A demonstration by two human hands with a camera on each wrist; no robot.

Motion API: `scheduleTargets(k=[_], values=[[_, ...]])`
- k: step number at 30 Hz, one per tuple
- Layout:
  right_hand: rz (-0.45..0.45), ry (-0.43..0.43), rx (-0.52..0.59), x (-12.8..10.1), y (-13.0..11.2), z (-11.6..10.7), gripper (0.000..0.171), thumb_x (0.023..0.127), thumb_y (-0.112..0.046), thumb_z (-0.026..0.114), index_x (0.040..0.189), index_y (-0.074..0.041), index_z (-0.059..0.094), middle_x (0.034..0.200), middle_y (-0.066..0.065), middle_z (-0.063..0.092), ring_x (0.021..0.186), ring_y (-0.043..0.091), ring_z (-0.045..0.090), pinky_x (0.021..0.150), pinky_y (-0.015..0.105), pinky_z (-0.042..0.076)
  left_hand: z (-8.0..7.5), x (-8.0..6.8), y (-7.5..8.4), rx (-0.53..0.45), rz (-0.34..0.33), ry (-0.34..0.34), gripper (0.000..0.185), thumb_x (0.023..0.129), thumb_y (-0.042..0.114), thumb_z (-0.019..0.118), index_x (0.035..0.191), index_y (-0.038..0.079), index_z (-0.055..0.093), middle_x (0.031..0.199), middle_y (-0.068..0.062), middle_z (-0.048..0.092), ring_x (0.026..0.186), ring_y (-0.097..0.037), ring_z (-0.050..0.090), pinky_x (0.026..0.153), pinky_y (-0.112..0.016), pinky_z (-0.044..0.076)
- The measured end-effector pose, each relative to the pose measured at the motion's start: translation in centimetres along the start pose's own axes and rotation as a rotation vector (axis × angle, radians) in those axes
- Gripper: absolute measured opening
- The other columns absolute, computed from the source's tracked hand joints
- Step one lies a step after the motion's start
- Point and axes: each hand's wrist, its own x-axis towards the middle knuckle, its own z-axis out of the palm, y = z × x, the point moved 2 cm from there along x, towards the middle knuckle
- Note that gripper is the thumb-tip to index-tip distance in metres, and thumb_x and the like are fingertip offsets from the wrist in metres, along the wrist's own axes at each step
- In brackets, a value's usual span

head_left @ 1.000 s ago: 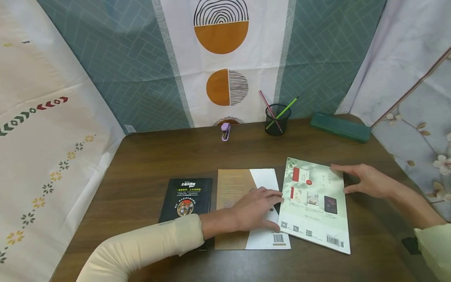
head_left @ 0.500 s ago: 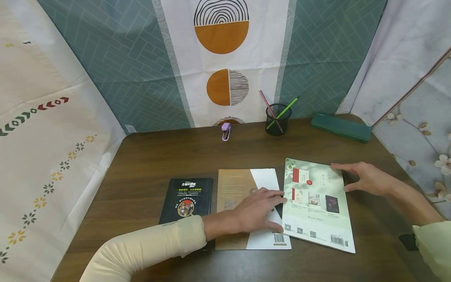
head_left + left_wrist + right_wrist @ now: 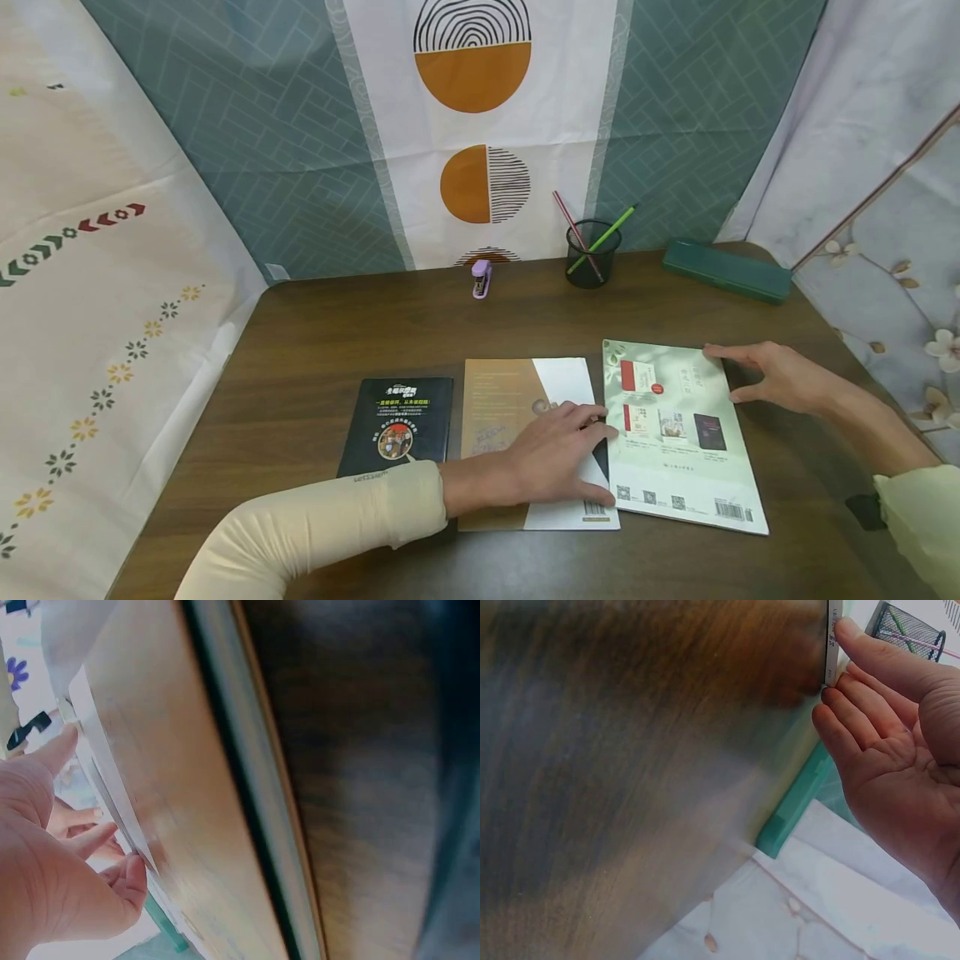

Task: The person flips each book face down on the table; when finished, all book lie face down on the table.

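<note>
A light green booklet with printed pictures lies slightly turned at the right of the row. My left hand reaches across a brown-and-white book, its fingertips and thumb against the booklet's left edge. On the opposite side, my right hand touches the right edge near the top with thumb and fingers spread. In the right wrist view, that hand meets the booklet's thin edge. The left wrist view shows my left hand with loosely bent fingers. A black book lies leftmost, partly hidden by my sleeve.
Along the back of the wooden table stand a purple stapler, a black mesh pen cup with two pencils and a green case. Patterned cloths hang behind and at both sides.
The green booklet has turned slightly, its lower end moving right and its top left corner a little left. My left hand has shifted slightly right with it; my right hand stays nearly still.
</note>
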Motion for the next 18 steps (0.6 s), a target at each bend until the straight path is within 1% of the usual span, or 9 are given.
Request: scheduleTargets(k=[2, 6, 11, 18], values=[[-0.007, -0.003, 0.005, 0.0, -0.1, 0.0, 0.077, 0.079, -0.004, 0.091, 0.147, 0.010, 0.055, 0.152, 0.034, 0.049, 0.136, 0.059, 0.049, 0.102, 0.068, 0.045, 0.1, 0.0, 0.2, 0.030, 0.003, 0.009, 0.083, 0.084, 0.073, 0.077, 0.149, 0.023, 0.060, 0.158, 0.000, 0.049, 0.136, -0.015, 0.049, 0.112, -0.026, 0.040], [-0.018, -0.007, 0.013, 0.1, -0.1, -0.1, 0.077, 0.080, -0.003, 0.090, 0.147, 0.010, 0.055, 0.152, 0.033, 0.050, 0.136, 0.057, 0.049, 0.102, 0.066, 0.047, 0.3, -0.1, 0.9, 0.069, -0.008, 0.014, 0.084, 0.084, 0.076, 0.075, 0.148, 0.025, 0.061, 0.157, 0.000, 0.049, 0.134, -0.015, 0.048, 0.111, -0.027, 0.040], [-0.017, -0.027, 0.029, 0.3, 0.0, 0.0, 0.077, 0.081, -0.002, 0.089, 0.148, 0.010, 0.054, 0.154, 0.034, 0.047, 0.137, 0.058, 0.047, 0.102, 0.067, 0.046, 0.5, 0.0, 1.5, 0.112, -0.024, 0.028, 0.085, 0.082, 0.078, 0.076, 0.147, 0.025, 0.062, 0.155, -0.001, 0.049, 0.133, -0.015, 0.048, 0.112, -0.029, 0.040], [-0.019, -0.057, 0.031, 0.5, 0.0, 0.0, 0.076, 0.083, -0.001, 0.087, 0.149, 0.011, 0.051, 0.155, 0.036, 0.044, 0.137, 0.059, 0.047, 0.100, 0.066, 0.048, 0.7, -0.1, 2.1, 0.121, -0.035, 0.043, 0.085, 0.081, 0.078, 0.076, 0.145, 0.025, 0.063, 0.152, -0.001, 0.050, 0.132, -0.015, 0.049, 0.110, -0.030, 0.042]])
